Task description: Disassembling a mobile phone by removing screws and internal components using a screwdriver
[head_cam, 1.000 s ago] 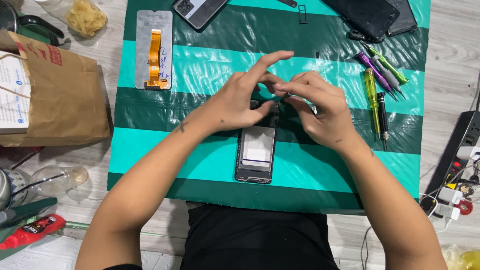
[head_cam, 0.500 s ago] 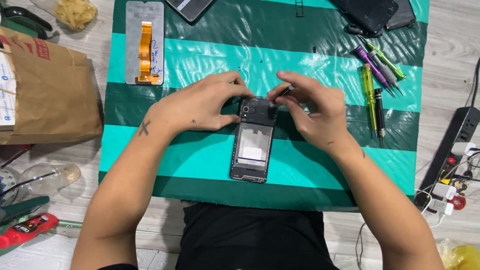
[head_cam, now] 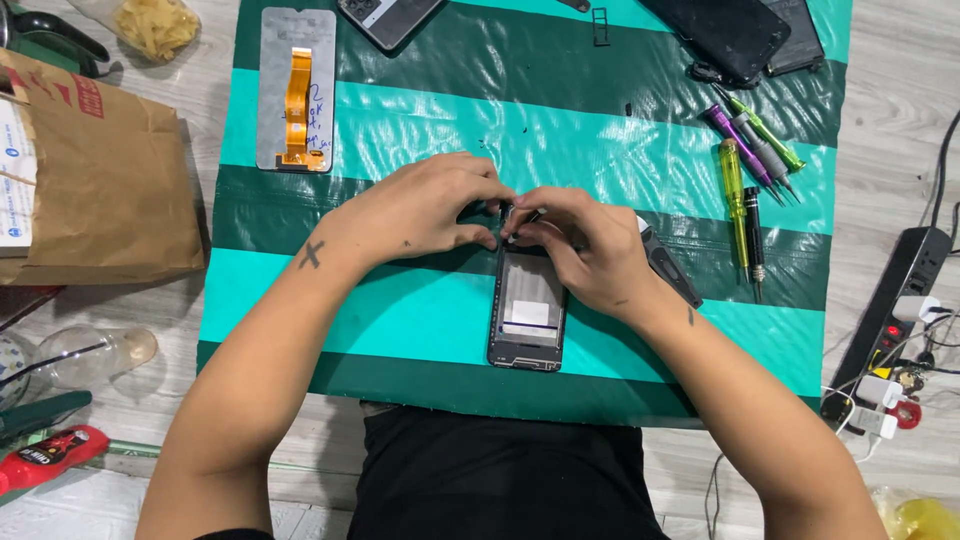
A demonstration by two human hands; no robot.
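Opened phone point(head_cam: 527, 315) on striped green mat point(head_cam: 400, 130), nearer the body than before | left hand point(head_cam: 420, 208) fingers curled, pressing its top; now closer | right hand point(head_cam: 585, 250) pinching small tool point(head_cam: 528, 216) at top edge

4 screwdrivers point(head_cam: 745, 175) (1 yellow), 2 hands point(head_cam: 500, 225)

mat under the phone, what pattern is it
Broad stripes of light teal and dark green on the mat, clearest in the head view.
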